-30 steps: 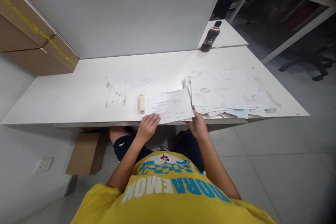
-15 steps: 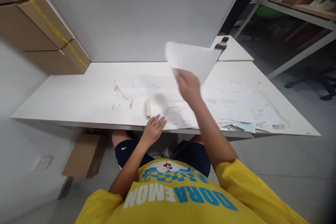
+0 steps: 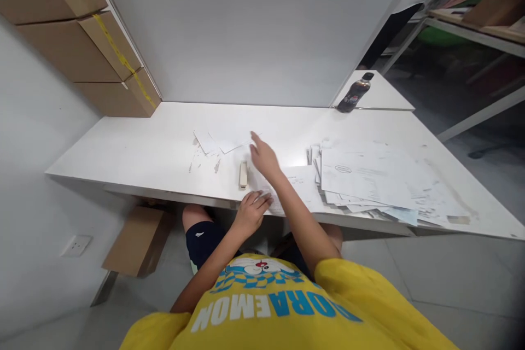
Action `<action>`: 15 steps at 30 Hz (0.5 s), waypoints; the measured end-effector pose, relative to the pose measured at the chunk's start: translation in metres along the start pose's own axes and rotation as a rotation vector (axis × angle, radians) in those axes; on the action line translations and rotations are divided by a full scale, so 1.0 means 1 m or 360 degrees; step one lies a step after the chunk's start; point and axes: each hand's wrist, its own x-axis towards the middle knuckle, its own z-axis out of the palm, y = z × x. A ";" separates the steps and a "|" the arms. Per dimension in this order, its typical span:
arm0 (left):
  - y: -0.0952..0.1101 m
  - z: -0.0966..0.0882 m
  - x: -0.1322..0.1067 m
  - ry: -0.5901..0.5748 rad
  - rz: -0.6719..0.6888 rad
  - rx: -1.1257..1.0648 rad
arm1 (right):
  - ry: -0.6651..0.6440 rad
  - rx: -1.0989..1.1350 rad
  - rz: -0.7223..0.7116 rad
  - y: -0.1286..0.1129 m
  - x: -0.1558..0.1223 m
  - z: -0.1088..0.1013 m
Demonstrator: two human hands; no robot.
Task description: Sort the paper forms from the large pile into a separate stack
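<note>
My left hand rests at the front edge of the white table, fingers laid flat over the near left corner of a printed sheet. Just beyond those fingertips stands a small cream-coloured oblong block, its kind unclear. Above the table my right hand reaches out with thumb and fingers apart, nothing visible in it. Its fingertips are by the right end of some loose white sheets, which overlap at angles. My right forearm hides part of the printed sheet.
To the right lies an uneven stack of papers. A dark soda bottle stands at the back right beside the grey panel. Cardboard boxes are piled at the back left; another box sits beneath the table.
My right hand has moved left and down, letting go of the white sheet it held up. The loose sheets at left now show another overlapping sheet. My left hand stays at the edge.
</note>
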 end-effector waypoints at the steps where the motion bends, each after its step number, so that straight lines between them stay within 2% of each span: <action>1: 0.001 -0.001 -0.001 0.0042 0.0006 0.0000 | 0.0110 0.0143 0.0055 0.011 -0.018 -0.016; 3: 0.003 -0.004 -0.003 0.0188 0.0038 -0.0034 | 0.0266 0.0315 0.0231 0.036 -0.058 -0.050; 6: 0.010 -0.013 -0.002 0.0549 0.0106 -0.0090 | 0.0498 0.0285 0.0534 0.071 -0.113 -0.093; 8: 0.016 -0.023 0.003 0.0797 0.0146 -0.0060 | 0.0481 0.0441 0.0679 0.090 -0.138 -0.109; 10: 0.019 -0.033 0.009 0.0980 0.0194 0.0027 | 0.0270 0.0697 0.0818 0.101 -0.154 -0.113; 12: 0.018 -0.043 0.011 0.1084 0.0269 0.0127 | -0.0028 0.0934 0.0990 0.102 -0.163 -0.107; 13: 0.015 -0.046 0.009 0.1101 0.0294 0.0144 | -0.0172 0.1047 0.1065 0.099 -0.166 -0.102; 15: 0.007 -0.049 -0.001 0.0994 0.0161 0.0027 | -0.0435 0.1301 0.1096 0.087 -0.171 -0.089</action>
